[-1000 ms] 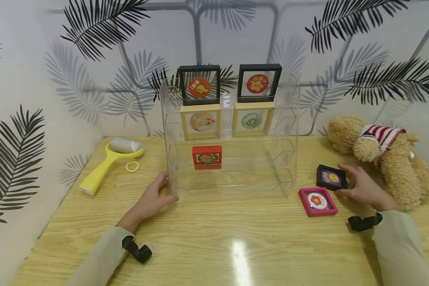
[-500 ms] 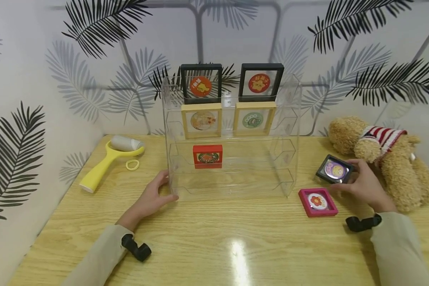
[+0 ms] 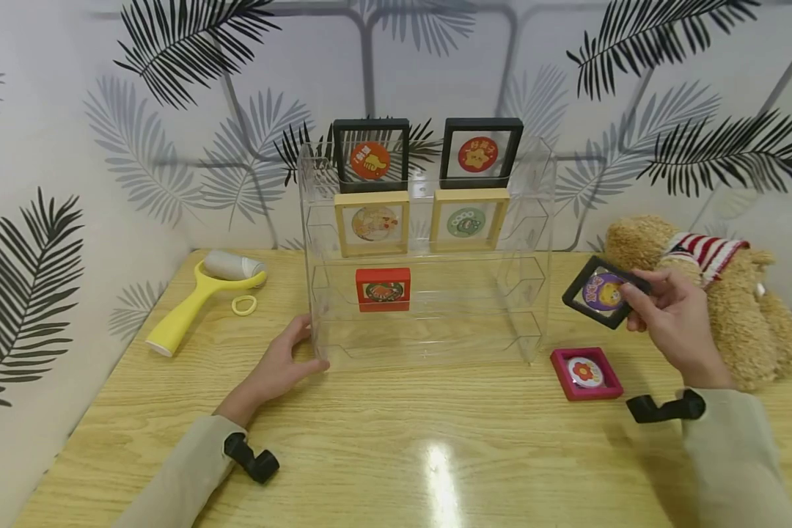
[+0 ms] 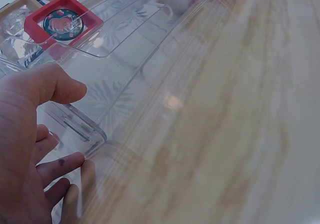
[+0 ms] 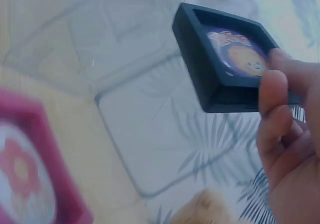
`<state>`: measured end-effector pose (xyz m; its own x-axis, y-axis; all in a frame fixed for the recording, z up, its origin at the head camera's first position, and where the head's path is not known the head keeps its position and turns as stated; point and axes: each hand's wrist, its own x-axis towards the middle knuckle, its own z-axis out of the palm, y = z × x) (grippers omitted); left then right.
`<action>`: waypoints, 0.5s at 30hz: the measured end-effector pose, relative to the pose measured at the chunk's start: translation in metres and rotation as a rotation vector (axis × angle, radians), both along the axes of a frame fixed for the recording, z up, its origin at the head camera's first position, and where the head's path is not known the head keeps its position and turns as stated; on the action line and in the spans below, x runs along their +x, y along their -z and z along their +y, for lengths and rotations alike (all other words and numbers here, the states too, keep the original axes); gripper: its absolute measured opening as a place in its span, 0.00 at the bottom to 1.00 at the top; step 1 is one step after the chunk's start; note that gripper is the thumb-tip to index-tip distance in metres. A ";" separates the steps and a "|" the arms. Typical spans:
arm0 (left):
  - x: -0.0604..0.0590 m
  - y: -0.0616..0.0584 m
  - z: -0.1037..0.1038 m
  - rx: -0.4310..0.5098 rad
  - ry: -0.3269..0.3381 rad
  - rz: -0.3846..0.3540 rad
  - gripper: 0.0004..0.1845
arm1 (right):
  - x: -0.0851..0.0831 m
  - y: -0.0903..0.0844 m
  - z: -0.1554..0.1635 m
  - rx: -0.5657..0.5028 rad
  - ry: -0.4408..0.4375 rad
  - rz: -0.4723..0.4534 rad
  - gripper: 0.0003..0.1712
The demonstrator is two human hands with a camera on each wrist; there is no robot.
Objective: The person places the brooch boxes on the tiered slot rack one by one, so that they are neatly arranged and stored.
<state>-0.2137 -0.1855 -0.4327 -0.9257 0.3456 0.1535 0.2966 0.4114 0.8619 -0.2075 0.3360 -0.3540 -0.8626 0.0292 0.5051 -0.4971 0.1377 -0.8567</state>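
Head view: a person's right hand [image 3: 673, 323] pinches a small square black frame holding a purple-and-yellow round badge [image 3: 600, 292], lifted off the worktop [image 3: 435, 447] and tilted, thumb on its face and fingers behind, as the right wrist view confirms [image 5: 230, 59]. The left hand [image 3: 284, 363] rests, fingers relaxed and spread, against the lower left corner of the clear acrylic tiered display stand [image 3: 534, 220], thumb on the wall and fingers at its base.

The frame looks light and rigid, with a glossy, likely slippery and scratch-prone window; the thick side edges seem the safest place to grip it, away from the clear face.

Count: seven small frames in all. Two black ones sit on the stand's top tier, two pale wooden ones on the tier below, one red frame [image 3: 383, 290] lower, just beyond the left hand. One pink frame with a flower badge [image 3: 586, 372] lies flat on the worktop just below the right hand. One plush brown dog in a striped jumper [image 3: 732, 293] sits behind that hand; one yellow-handled lint roller [image 3: 194, 304] and one yellow ring [image 3: 244, 306] lie beyond the left.
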 end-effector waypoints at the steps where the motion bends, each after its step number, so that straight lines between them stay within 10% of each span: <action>1: 0.000 0.000 0.000 -0.002 -0.001 0.001 0.38 | 0.001 -0.004 -0.005 -0.041 -0.019 0.052 0.13; 6: -0.002 0.003 0.000 -0.003 -0.007 0.008 0.38 | 0.005 -0.023 -0.032 -0.134 -0.094 0.228 0.09; 15: -0.001 0.000 0.000 0.001 -0.005 -0.013 0.39 | 0.002 -0.032 -0.082 0.080 -0.129 0.255 0.10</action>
<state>-0.2142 -0.1852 -0.4327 -0.9292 0.3412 0.1418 0.2835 0.4120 0.8660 -0.2051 0.2538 -0.3222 -0.7018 -0.1215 0.7020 -0.7124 0.1216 -0.6912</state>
